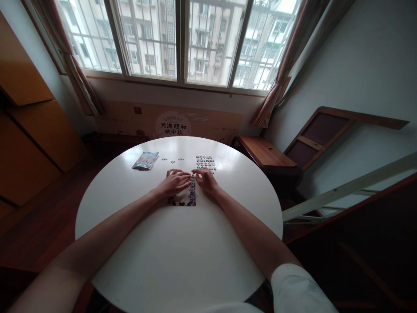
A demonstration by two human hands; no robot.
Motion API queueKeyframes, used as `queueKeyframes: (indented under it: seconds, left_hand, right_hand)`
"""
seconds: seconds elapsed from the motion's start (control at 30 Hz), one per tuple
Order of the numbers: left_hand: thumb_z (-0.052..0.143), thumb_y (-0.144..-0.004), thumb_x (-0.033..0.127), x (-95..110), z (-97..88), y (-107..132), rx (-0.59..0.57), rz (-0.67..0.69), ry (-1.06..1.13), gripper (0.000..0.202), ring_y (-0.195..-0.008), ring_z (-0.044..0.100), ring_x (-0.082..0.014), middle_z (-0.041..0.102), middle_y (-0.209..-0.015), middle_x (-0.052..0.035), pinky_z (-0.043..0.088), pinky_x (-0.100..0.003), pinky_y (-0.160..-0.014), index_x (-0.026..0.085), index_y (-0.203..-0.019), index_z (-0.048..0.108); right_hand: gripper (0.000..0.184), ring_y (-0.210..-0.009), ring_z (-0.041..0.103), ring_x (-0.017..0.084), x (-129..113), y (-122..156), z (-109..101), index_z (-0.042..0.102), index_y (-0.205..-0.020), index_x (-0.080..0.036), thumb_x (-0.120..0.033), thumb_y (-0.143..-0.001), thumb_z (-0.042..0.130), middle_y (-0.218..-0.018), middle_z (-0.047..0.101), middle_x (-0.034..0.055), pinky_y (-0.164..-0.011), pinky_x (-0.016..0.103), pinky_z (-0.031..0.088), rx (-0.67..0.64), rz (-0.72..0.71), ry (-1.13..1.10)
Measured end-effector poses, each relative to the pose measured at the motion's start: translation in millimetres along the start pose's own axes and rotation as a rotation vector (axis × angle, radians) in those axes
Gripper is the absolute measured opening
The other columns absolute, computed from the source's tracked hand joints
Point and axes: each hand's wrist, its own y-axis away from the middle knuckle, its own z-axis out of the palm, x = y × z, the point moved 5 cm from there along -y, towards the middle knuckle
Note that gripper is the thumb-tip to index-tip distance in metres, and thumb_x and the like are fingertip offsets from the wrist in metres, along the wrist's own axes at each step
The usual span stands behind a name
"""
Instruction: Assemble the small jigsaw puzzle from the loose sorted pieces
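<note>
On the white round table, a partly joined jigsaw puzzle (193, 196) forms a dark, colourful strip along its near and right sides. My left hand (176, 181) lies over its left and upper part, fingers stretched toward the right strip and hiding some of it. My right hand (205, 180) is at the top of that strip, thumb and index finger drawn together at a small puzzle piece (192, 175). The fingertips of both hands nearly meet there. Loose puzzle pieces (204, 161) lie in rows just beyond my right hand.
A few more puzzle pieces (173, 162) lie beyond my left hand. A colourful picture packet (145, 161) rests at the far left of the white table (176, 252). Behind stand a printed cardboard panel (202, 124) and a window; a wooden bench (267, 152) is at right.
</note>
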Motion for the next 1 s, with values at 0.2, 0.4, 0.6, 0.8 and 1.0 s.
queueKeyframes:
  seconds: [0.2, 0.4, 0.6, 0.8, 1.0]
  left_hand:
    - [0.038, -0.090, 0.053, 0.8, 0.6, 0.6, -0.020, 0.000, 0.011, 0.044, -0.121, 0.043, -0.0253, 0.058, -0.128, -0.0018, 0.021, -0.044, -0.107, 0.030, -0.122, 0.060]
    - [0.042, -0.090, 0.051, 2.1, -0.6, 1.3, -0.018, 0.010, 0.027, 0.043, -0.122, 0.043, -0.0258, 0.058, -0.128, -0.0013, 0.022, -0.044, -0.106, 0.031, -0.123, 0.059]
    - [0.039, -0.091, 0.054, 2.1, -0.4, 1.1, -0.014, 0.020, 0.011, 0.045, -0.121, 0.043, -0.0247, 0.059, -0.127, -0.0014, 0.022, -0.042, -0.106, 0.031, -0.124, 0.058]
    - [0.038, -0.092, 0.051, -0.1, -0.9, 1.3, 0.043, -0.018, -0.013, 0.041, -0.119, 0.045, -0.0241, 0.060, -0.124, -0.0026, 0.021, -0.043, -0.105, 0.031, -0.120, 0.060]
    - [0.038, -0.093, 0.044, -13.1, 0.3, 0.5, 0.156, -0.163, -0.048, 0.037, -0.114, 0.050, -0.0243, 0.061, -0.122, -0.0051, 0.027, -0.045, -0.101, 0.026, -0.114, 0.063]
  right_hand:
    - [0.027, -0.091, 0.060, 0.021, -0.4, 0.3, -2.2, 0.069, -0.105, -0.018, -0.013, -0.084, 0.053, -0.095, 0.071, 0.0068, -0.086, 0.036, 0.044, -0.010, 0.049, 0.027]
    - [0.025, -0.093, 0.058, 0.021, -1.5, 0.2, -2.1, 0.070, -0.101, -0.017, -0.012, -0.084, 0.052, -0.096, 0.070, 0.0073, -0.087, 0.036, 0.043, -0.019, 0.036, 0.056]
    - [0.020, -0.090, 0.054, 0.021, -3.4, 0.8, -1.7, 0.073, -0.089, -0.020, -0.013, -0.083, 0.055, -0.091, 0.068, 0.0066, -0.086, 0.035, 0.040, -0.047, 0.007, 0.072]
    - [0.020, -0.090, 0.052, 0.020, -3.5, 1.5, -1.2, 0.074, -0.084, -0.021, -0.013, -0.083, 0.056, -0.090, 0.067, 0.0059, -0.086, 0.035, 0.040, -0.045, -0.001, 0.073]
    - [0.020, -0.088, 0.053, 0.020, -3.5, 1.6, -0.1, 0.075, -0.082, -0.021, -0.012, -0.082, 0.057, -0.090, 0.066, 0.0050, -0.084, 0.034, 0.040, -0.042, -0.023, 0.067]
